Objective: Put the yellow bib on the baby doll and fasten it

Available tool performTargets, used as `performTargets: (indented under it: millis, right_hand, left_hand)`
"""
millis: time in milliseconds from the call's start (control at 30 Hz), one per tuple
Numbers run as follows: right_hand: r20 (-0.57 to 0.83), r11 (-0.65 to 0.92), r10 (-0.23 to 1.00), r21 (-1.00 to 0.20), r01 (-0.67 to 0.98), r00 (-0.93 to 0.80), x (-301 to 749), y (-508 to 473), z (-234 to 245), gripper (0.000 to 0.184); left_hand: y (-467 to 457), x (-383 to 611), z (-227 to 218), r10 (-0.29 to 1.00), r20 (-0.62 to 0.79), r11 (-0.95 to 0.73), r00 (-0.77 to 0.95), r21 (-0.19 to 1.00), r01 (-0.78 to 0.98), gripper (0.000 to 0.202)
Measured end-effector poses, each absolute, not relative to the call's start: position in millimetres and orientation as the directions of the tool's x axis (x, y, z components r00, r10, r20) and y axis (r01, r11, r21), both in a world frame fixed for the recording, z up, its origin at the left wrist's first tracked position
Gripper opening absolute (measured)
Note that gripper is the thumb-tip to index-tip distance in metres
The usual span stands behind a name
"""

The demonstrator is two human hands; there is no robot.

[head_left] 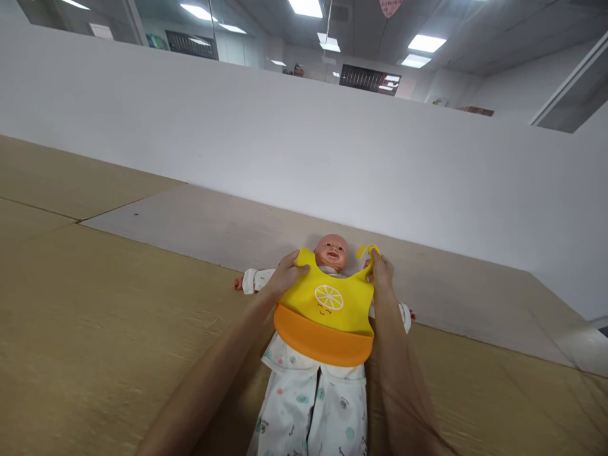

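Observation:
A yellow bib (346,292) with an orange catch pocket, a white citrus slice and a smiling face printed on it spreads over the chest of a baby doll (331,251). The doll lies on its back in white patterned clothes (304,399), arms stretched sideways. At the bib's upper left corner, my left hand (289,273) pinches the edge beside the doll's neck. My right hand (381,269) grips the other neck strap, whose curled yellow end sticks up above the fingers. Behind the doll's neck, no strap can be seen.
The doll lies across a tan mat (142,316) and a greyish board (204,221) along the wall. A white wall (285,139) rises close behind the doll's head, with glass panels (266,31) above it.

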State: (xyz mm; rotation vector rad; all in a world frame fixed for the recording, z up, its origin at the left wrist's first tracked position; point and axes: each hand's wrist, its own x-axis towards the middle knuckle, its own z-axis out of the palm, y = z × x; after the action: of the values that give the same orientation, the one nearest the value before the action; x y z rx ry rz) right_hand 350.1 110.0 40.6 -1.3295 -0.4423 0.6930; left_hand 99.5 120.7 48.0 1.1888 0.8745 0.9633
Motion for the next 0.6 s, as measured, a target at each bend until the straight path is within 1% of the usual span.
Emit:
performTargets:
  millis: [100, 200, 267, 367, 500, 600]
  right_hand:
    - [-0.146, 0.104, 0.681, -0.951, -0.293, 0.718, 356.6, 122.5, 32.0, 0.014]
    - [-0.124, 0.171, 0.687, -0.930, -0.325, 0.716, 359.8, 132.2, 23.6, 0.014]
    - [-0.112, 0.183, 0.690, -0.929, -0.321, 0.716, 360.0, 136.0, 17.9, 0.016]
    - [-0.122, 0.147, 0.678, -0.944, -0.296, 0.725, 358.6, 138.0, 10.0, 0.013]
    - [-0.120, 0.087, 0.667, -0.968, -0.237, 0.735, 355.1, 137.1, 2.5, 0.007]
    - [-0.121, 0.037, 0.707, -0.978, -0.207, 0.697, 352.2, 137.3, -2.5, 0.008]
  left_hand:
    - [122.4, 103.9, 41.4, 0.943, -0.082, 0.147, 0.322, 0.972, -0.183, 0.034]
    - [125.1, 106.5, 37.7, 0.950, -0.110, 0.185, 0.292, 0.952, -0.245, 0.034]
    - [129.0, 107.4, 36.3, 0.952, -0.114, 0.190, 0.285, 0.948, -0.254, 0.032]
    - [138.6, 108.1, 34.6, 0.954, -0.154, 0.200, 0.258, 0.966, -0.162, 0.028]
    - [156.3, 110.4, 30.8, 0.952, -0.208, 0.222, 0.225, 0.974, -0.039, 0.010]
    - [168.9, 114.9, 25.0, 0.945, -0.235, 0.242, 0.227, 0.970, -0.005, 0.015]
